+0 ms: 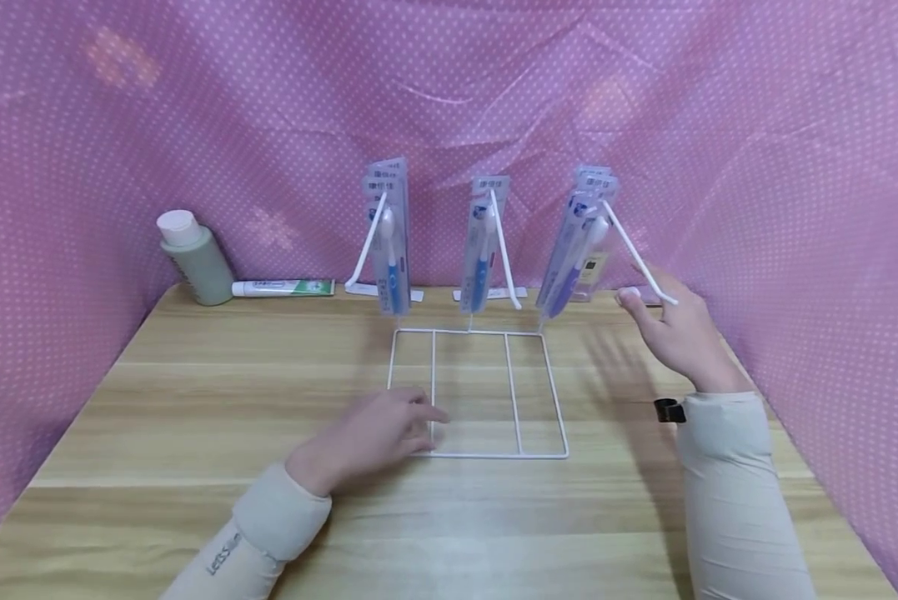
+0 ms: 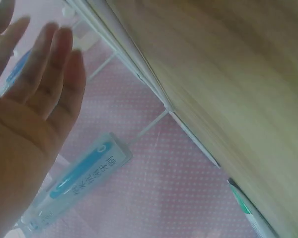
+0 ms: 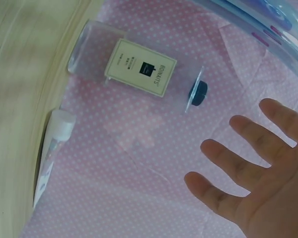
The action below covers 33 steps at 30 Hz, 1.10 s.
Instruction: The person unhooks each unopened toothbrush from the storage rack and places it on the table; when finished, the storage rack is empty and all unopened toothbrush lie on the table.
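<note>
Left hand (image 1: 377, 433) rests flat on the wire rack (image 1: 479, 392), steadying it. Right hand (image 1: 674, 329), fingers released, nears the rightmost toothbrush packs (image 1: 576, 246); next: grasp one.

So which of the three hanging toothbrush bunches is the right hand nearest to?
The rightmost bunch, with purple brushes; the other two hold blue ones. The right hand hovers open just beside its hook, fingers spread, gripping nothing.
</note>
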Each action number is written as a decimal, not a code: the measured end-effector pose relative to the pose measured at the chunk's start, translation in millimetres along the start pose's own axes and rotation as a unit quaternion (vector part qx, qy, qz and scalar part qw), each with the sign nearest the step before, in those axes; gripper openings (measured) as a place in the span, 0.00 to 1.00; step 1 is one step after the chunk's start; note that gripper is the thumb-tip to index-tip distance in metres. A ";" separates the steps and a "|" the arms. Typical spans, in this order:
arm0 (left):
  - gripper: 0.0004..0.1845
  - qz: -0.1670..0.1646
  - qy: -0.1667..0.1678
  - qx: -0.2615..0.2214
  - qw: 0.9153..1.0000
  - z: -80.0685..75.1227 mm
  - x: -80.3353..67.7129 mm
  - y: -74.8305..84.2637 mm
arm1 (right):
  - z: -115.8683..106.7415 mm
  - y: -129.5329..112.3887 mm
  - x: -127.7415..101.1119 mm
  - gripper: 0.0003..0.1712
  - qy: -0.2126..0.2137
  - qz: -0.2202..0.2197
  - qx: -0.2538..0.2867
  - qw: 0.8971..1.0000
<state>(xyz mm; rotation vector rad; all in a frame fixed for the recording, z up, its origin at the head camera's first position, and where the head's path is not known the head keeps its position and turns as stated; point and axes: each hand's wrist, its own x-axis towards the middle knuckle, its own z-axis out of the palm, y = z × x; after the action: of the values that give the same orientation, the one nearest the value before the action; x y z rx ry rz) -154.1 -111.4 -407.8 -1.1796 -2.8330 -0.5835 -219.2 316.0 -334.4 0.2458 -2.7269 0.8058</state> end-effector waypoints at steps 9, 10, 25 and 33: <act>0.14 -0.016 -0.080 -0.028 0.996 -2.6 -3.9 -3.8 | 0.7 -5.1 -1.6 0.36 0.017 0.001 0.005 1.000; 0.13 -0.015 -0.085 -0.031 0.996 -2.1 -4.0 -4.6 | 1.4 -5.6 -1.9 0.36 0.022 0.000 0.008 1.000; 0.10 -0.043 -0.082 -0.045 0.995 0.4 -6.3 -12.9 | 9.4 -21.9 3.4 0.22 0.118 -0.024 0.234 0.965; 0.11 -0.056 -0.085 -0.053 0.993 5.3 -6.1 -9.5 | -0.4 -38.3 22.3 0.12 0.109 -0.060 0.613 0.780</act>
<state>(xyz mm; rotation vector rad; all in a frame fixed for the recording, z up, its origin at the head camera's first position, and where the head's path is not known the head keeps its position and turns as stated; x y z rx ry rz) -155.6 -119.8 -416.8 -1.1431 -3.0643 -0.6777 -230.9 282.6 -307.7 0.5108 -1.5425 2.2568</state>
